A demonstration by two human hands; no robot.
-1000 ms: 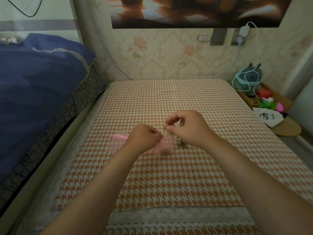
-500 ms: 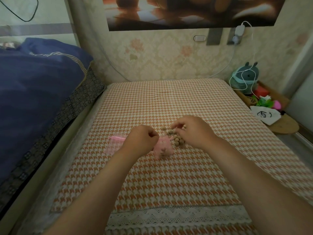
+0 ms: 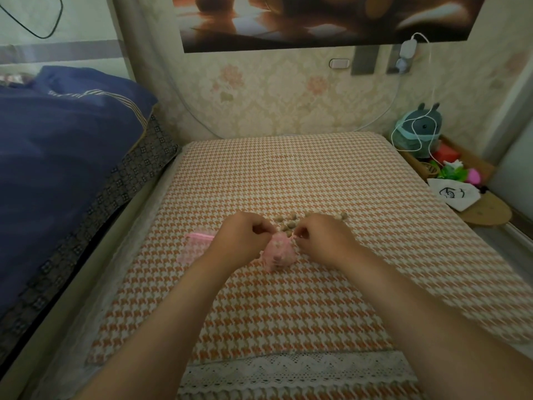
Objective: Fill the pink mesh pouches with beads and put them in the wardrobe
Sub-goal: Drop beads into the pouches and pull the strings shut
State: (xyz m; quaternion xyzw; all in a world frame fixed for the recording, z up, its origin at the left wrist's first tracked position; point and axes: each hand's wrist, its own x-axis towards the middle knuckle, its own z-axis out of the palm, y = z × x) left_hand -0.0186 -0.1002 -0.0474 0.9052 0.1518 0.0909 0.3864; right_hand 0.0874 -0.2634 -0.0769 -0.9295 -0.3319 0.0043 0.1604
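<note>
A pink mesh pouch with beads inside lies on the orange houndstooth mat, between my two hands. My left hand pinches the pouch's top on the left side. My right hand pinches its top or drawstring on the right side. Several tan beads lie loose on the mat just behind my hands. A second, flat pink pouch lies to the left, partly hidden by my left wrist. No wardrobe is in view.
A bed with a dark blue quilt runs along the left. At the right, a low shelf holds a plush toy, a white cable, a white bag and small coloured items. A papered wall stands behind the mat.
My right hand has come off the loose beads and moved to the pouch's top, where it now pinches. My left hand has stayed on the pouch. The camera has tilted down a little.
</note>
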